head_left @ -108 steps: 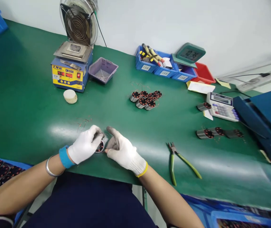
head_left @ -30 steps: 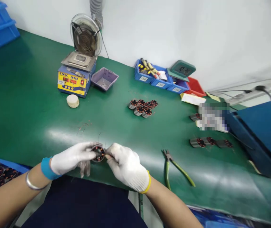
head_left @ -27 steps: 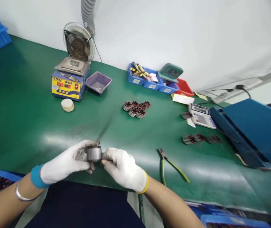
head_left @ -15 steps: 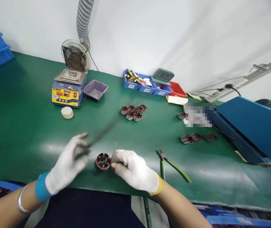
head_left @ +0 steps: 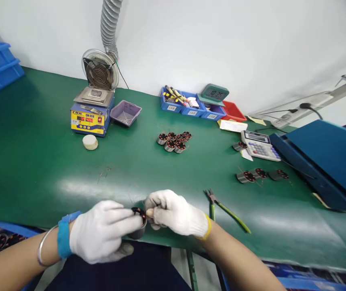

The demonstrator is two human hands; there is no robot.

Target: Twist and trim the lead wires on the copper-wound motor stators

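Observation:
A motor stator (head_left: 137,232), a dark steel ring with copper windings, is near the table's front edge, tilted between my gloved hands. At its right rim, my right hand (head_left: 173,212) is closed in a pinch; whether the fingertips grip the rim or a wire lead is hard to see. The outstretched fingers of my left hand (head_left: 103,230) reach across the stator's left side and cover part of it. My left thumb is apart, lower down. Green-handled cutting pliers (head_left: 214,199) lie with jaws apart to the right of my right hand.
Several stators (head_left: 170,145) stand grouped mid-table, with others (head_left: 245,177) at the right by a calculator (head_left: 259,145). Wire scraps (head_left: 104,173) lie ahead of my left hand. Behind are a solder pot (head_left: 89,117), purple tray (head_left: 126,113) and small blue bins (head_left: 171,106).
My left hand has moved right and down onto the stator, and a blurred dark streak beside it is gone. The stator is now lower and more tilted. My right hand stays pinched.

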